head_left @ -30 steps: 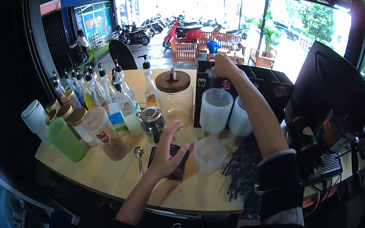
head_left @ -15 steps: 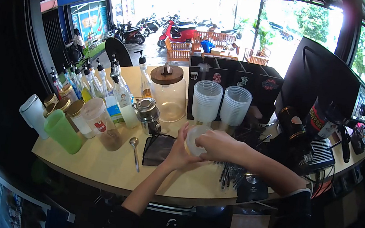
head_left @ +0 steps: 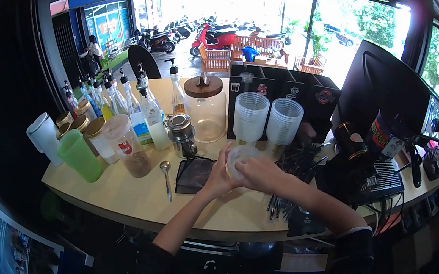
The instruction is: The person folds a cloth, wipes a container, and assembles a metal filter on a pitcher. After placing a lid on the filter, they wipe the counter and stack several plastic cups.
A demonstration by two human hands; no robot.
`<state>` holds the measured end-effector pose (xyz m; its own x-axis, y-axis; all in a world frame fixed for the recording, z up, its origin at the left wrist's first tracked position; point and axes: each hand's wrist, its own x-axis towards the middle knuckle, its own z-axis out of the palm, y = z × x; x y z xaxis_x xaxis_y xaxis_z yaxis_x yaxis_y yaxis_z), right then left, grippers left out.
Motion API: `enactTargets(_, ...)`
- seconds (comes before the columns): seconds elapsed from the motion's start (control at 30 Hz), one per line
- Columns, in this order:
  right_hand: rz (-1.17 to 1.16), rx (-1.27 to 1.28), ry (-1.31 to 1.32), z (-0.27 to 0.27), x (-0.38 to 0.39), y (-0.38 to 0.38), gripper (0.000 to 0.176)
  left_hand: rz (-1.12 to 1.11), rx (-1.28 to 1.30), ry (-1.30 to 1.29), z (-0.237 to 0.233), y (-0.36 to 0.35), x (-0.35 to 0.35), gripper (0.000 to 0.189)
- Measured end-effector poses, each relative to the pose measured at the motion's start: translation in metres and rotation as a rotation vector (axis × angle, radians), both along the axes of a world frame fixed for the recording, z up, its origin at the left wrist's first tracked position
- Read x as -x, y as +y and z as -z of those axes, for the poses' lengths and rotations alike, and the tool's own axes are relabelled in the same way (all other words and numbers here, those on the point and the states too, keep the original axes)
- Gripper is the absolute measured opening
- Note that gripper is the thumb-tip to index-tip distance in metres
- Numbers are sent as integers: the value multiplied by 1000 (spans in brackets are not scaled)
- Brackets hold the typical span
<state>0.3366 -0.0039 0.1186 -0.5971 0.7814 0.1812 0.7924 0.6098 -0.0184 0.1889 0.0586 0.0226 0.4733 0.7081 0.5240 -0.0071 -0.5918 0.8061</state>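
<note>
Over the counter's middle, my left hand [head_left: 218, 177] is wrapped round a translucent plastic cup [head_left: 245, 151] from its left side. The cup is tilted, with its mouth towards me. My right hand [head_left: 257, 174] comes in from the right, its fingers curled at the cup's mouth and partly inside. Whether those fingers pinch anything small is hidden. A black folded cloth [head_left: 194, 177] lies just left of my left hand. Behind the cup stand two stacks of similar cups, a left stack [head_left: 250, 118] and a right stack [head_left: 284, 122].
On the left are a spoon [head_left: 166, 180], a metal drip filter [head_left: 181, 132], a green tumbler [head_left: 80, 156], several jars and pump bottles. A large glass jar [head_left: 203, 114] stands behind. Wrapped black straws [head_left: 284, 198] lie to the right, near an espresso machine's drip tray [head_left: 388, 184].
The view has shifted slightly. Both hands stay at the cup, and the fingers of my right hand have moved a little at its mouth.
</note>
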Motion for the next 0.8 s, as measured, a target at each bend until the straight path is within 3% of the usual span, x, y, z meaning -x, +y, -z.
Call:
enactTargets(0.33,-79,-252,4,34,-10,-3,32,-7,54,31,1,1,4,114)
enactTargets(0.5,-76,-445,-15,51,-15,-6,20,0,91,14,0,1,1,114)
enactTargets(0.7,-80,-571,64,64,-19,-13,25,-12,105,43,4,-2,-3,110)
enactTargets(0.8,7,-421,207,69,-18,-12,27,24,161,8,7,-2,-3,109)
